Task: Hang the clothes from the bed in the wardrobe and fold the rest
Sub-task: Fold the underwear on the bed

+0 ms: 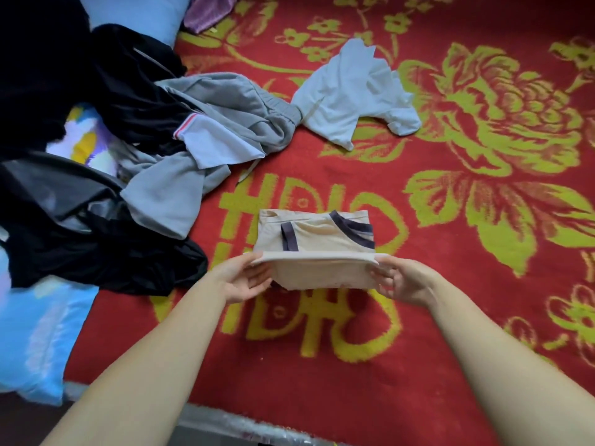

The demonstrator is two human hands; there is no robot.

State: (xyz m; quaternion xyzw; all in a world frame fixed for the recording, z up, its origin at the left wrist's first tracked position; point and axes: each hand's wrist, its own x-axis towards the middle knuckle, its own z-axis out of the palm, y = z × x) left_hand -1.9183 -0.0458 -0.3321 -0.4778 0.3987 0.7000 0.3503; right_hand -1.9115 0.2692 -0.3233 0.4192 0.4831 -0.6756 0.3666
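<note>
A beige garment with dark trim (314, 239) lies partly folded on the red blanket (450, 284) in the middle. Its near edge is lifted off the blanket. My left hand (244, 278) pinches that edge at its left corner and my right hand (399, 278) pinches it at the right corner, thumbs on top. A crumpled white shirt (351, 94) lies farther back. Grey trousers (206, 130) sprawl to the left, tangled with a pile of black clothes (80, 107).
A blue pillow (35, 342) sits at the near left, partly under the black pile. A purple cloth (206, 11) shows at the top edge. The bed's front edge (241, 426) runs along the bottom. Red blanket stretches to the right.
</note>
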